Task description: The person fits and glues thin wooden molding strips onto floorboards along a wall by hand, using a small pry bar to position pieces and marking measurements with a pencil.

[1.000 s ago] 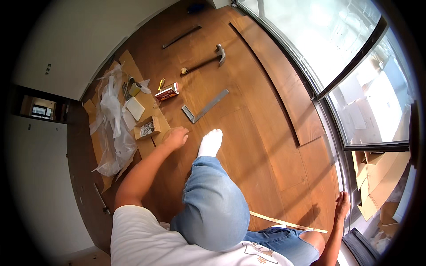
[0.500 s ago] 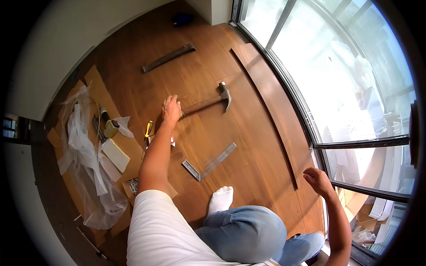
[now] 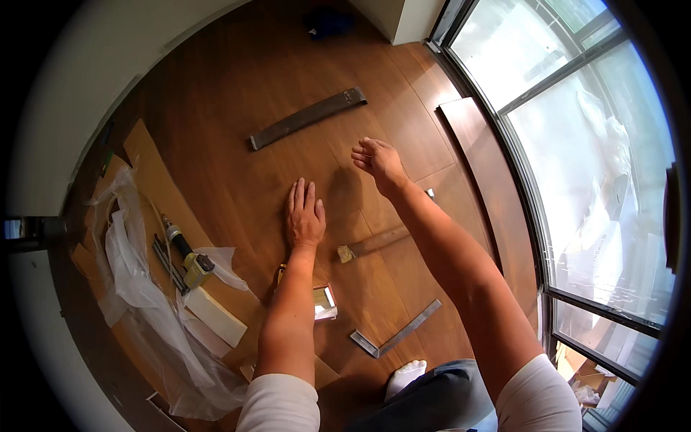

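My left hand [image 3: 306,216] lies flat on the brown wood floor, its fingers stretched out and holding nothing. Ahead and to its right, my right hand [image 3: 378,160] is over the floor, fingers loosely bent, with nothing visible in them. Beyond both hands lies a dark metal pull bar [image 3: 306,120], long and flat with bent ends. A hammer's wooden handle [image 3: 378,241] rests to the right of my left hand; my right forearm covers most of the hammer's head. Close to my left forearm is a small box-like item with a shiny face [image 3: 324,302].
A metal try square [image 3: 403,331] lies near my socked foot [image 3: 407,376]. At left, cardboard [image 3: 169,183] carries clear plastic sheeting [image 3: 144,281] and a yellow-black power drill [image 3: 188,261]. A loose plank [image 3: 497,194] runs along the window at right. A blue item [image 3: 330,21] sits far off.
My left hand has left the hammer's handle and now lies flat on the floor. My right hand has moved from beside the window to the floor's middle. The view has shifted.
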`<action>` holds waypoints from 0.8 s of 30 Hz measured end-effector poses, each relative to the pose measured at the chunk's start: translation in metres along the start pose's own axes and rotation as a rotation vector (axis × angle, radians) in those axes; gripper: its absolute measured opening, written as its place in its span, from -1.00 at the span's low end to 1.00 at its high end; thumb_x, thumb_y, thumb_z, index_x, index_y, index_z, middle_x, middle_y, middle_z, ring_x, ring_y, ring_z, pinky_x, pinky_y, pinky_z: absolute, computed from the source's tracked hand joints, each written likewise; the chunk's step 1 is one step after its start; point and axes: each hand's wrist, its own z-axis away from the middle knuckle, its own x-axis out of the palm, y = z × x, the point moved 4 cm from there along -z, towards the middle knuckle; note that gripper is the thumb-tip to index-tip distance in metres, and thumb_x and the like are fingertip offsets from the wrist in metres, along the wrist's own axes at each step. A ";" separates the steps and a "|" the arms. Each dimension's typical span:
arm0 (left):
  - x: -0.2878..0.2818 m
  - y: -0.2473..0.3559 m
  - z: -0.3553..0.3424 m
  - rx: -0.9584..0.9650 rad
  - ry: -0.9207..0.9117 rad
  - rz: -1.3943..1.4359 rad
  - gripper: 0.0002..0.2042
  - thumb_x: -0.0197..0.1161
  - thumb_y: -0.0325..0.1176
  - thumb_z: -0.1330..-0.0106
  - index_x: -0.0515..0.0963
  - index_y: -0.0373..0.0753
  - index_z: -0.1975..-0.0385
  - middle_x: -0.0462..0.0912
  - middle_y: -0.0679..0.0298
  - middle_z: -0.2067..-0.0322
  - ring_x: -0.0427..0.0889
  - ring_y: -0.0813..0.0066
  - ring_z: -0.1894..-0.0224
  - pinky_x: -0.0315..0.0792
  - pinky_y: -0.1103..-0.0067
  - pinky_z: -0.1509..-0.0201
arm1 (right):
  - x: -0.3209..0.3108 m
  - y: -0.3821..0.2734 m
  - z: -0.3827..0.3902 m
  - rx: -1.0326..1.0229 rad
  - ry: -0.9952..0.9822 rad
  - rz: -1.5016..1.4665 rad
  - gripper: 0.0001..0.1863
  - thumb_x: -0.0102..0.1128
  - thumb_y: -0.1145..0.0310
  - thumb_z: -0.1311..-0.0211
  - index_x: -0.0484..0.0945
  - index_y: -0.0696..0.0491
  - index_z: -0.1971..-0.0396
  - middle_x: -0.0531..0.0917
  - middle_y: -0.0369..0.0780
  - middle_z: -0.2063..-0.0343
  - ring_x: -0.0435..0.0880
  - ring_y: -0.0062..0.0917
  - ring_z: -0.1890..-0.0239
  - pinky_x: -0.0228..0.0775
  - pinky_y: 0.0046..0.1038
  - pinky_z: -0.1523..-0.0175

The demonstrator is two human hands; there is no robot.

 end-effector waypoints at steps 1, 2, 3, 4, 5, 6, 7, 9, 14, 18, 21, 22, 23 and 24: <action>-0.003 0.001 0.001 -0.013 -0.008 0.002 -0.55 0.16 -0.33 -0.46 0.54 -0.27 -0.32 0.42 0.00 -0.45 0.36 -0.08 -0.47 0.26 0.18 -0.58 | 0.020 0.012 -0.027 0.014 0.099 -0.094 -0.75 0.17 0.28 -0.57 0.58 0.19 0.08 0.68 -0.23 0.32 0.69 -0.53 0.29 0.61 -0.46 0.19; 0.001 0.013 -0.005 -0.003 -0.016 0.030 -0.55 0.16 -0.35 -0.45 0.54 -0.27 -0.32 0.42 0.00 -0.45 0.36 -0.08 -0.47 0.26 0.18 -0.58 | 0.019 0.015 -0.063 -0.008 0.129 -0.136 -0.74 0.18 0.27 -0.57 0.59 0.19 0.06 0.68 -0.21 0.27 0.69 -0.50 0.27 0.62 -0.45 0.17; 0.009 0.031 -0.011 0.012 -0.024 0.071 -0.55 0.16 -0.36 -0.44 0.53 -0.28 -0.32 0.42 0.00 -0.45 0.36 -0.08 -0.47 0.27 0.17 -0.58 | 0.005 0.012 -0.102 -0.042 0.167 -0.173 -0.73 0.20 0.25 -0.57 0.59 0.19 0.05 0.67 -0.18 0.23 0.68 -0.46 0.26 0.63 -0.43 0.15; 0.012 0.037 -0.013 0.014 -0.032 0.083 -0.54 0.15 -0.37 -0.43 0.53 -0.28 -0.32 0.42 0.00 -0.45 0.37 -0.08 -0.47 0.27 0.17 -0.58 | 0.005 0.014 -0.127 -0.058 0.186 -0.215 -0.71 0.21 0.24 -0.57 0.60 0.19 0.03 0.67 -0.16 0.19 0.68 -0.42 0.24 0.64 -0.42 0.13; 0.007 0.025 -0.009 0.000 -0.042 0.058 -0.54 0.15 -0.38 -0.42 0.53 -0.29 -0.32 0.42 -0.01 -0.45 0.37 -0.09 -0.47 0.28 0.17 -0.58 | 0.030 0.022 -0.136 -0.015 0.264 -0.165 -0.70 0.25 0.22 -0.54 0.60 0.19 0.03 0.66 -0.15 0.18 0.67 -0.41 0.25 0.63 -0.41 0.15; -0.002 0.011 -0.004 -0.015 -0.050 0.026 -0.54 0.15 -0.39 -0.42 0.52 -0.29 -0.32 0.42 -0.01 -0.45 0.37 -0.09 -0.47 0.28 0.17 -0.57 | 0.061 0.027 -0.139 0.030 0.334 -0.116 -0.68 0.28 0.21 -0.52 0.60 0.19 0.03 0.65 -0.15 0.18 0.65 -0.40 0.27 0.62 -0.40 0.18; -0.008 0.000 -0.001 -0.024 -0.062 -0.006 -0.53 0.14 -0.40 -0.42 0.52 -0.30 -0.32 0.41 -0.02 -0.45 0.38 -0.09 -0.47 0.29 0.16 -0.57 | 0.086 0.029 -0.138 0.071 0.409 -0.063 -0.66 0.32 0.20 -0.50 0.61 0.19 0.03 0.64 -0.15 0.18 0.64 -0.39 0.28 0.61 -0.39 0.21; -0.005 0.007 -0.006 -0.006 -0.075 -0.007 -0.53 0.14 -0.41 -0.41 0.51 -0.30 -0.33 0.41 -0.04 -0.45 0.39 -0.10 -0.46 0.30 0.15 -0.56 | 0.091 0.024 -0.151 0.065 0.534 -0.035 -0.61 0.41 0.20 -0.43 0.60 0.22 0.00 0.67 -0.12 0.14 0.69 -0.33 0.21 0.63 -0.31 0.24; -0.008 0.001 -0.009 0.011 -0.062 -0.017 -0.52 0.13 -0.45 -0.38 0.51 -0.34 -0.32 0.40 -0.08 -0.45 0.42 -0.15 -0.43 0.34 0.12 -0.53 | 0.103 0.016 -0.133 0.029 0.548 -0.027 -0.72 0.36 0.33 -0.48 0.58 0.24 0.07 0.72 -0.10 0.18 0.74 -0.30 0.24 0.72 -0.22 0.27; 0.008 0.016 -0.015 0.062 -0.066 0.002 -0.53 0.09 -0.42 -0.44 0.49 -0.30 -0.35 0.40 -0.07 -0.45 0.41 -0.15 -0.43 0.34 0.11 -0.52 | 0.056 -0.021 -0.093 -0.249 0.336 -0.056 -0.78 0.35 0.40 -0.44 0.61 0.25 0.13 0.75 -0.13 0.35 0.74 -0.39 0.36 0.60 -0.36 0.30; -0.001 0.011 -0.014 0.066 -0.065 -0.045 -0.52 0.06 -0.46 -0.44 0.49 -0.31 -0.36 0.44 -0.06 -0.42 0.43 -0.14 -0.42 0.31 0.13 -0.53 | 0.054 -0.087 0.007 -0.376 -0.046 -0.190 -0.82 0.29 0.46 -0.46 0.61 0.29 0.11 0.74 -0.17 0.36 0.72 -0.46 0.35 0.60 -0.38 0.21; 0.006 0.012 -0.012 0.013 -0.069 0.021 -0.54 0.05 -0.45 -0.47 0.49 -0.28 -0.37 0.52 -0.04 -0.36 0.51 -0.10 -0.35 0.35 0.17 -0.50 | 0.038 -0.115 0.046 -0.405 -0.070 -0.102 -0.83 0.30 0.47 -0.46 0.62 0.28 0.13 0.74 -0.17 0.38 0.71 -0.48 0.35 0.59 -0.34 0.21; 0.022 -0.020 -0.005 0.006 -0.063 -0.108 -0.56 0.07 -0.41 -0.51 0.49 -0.29 -0.36 0.56 -0.08 -0.31 0.56 -0.11 -0.29 0.40 0.20 -0.46 | 0.027 -0.144 0.090 -0.444 -0.137 0.080 -0.80 0.29 0.41 -0.49 0.58 0.26 0.14 0.72 -0.17 0.33 0.73 -0.53 0.35 0.59 -0.40 0.35; 0.028 -0.009 0.000 0.113 -0.064 -0.109 -0.59 0.06 -0.36 -0.55 0.51 -0.32 -0.33 0.55 -0.11 -0.32 0.54 -0.11 -0.31 0.37 0.19 -0.48 | -0.007 -0.157 0.124 -0.590 -0.074 0.264 -0.77 0.36 0.37 -0.43 0.61 0.26 0.24 0.70 -0.20 0.40 0.72 -0.54 0.32 0.54 -0.36 0.29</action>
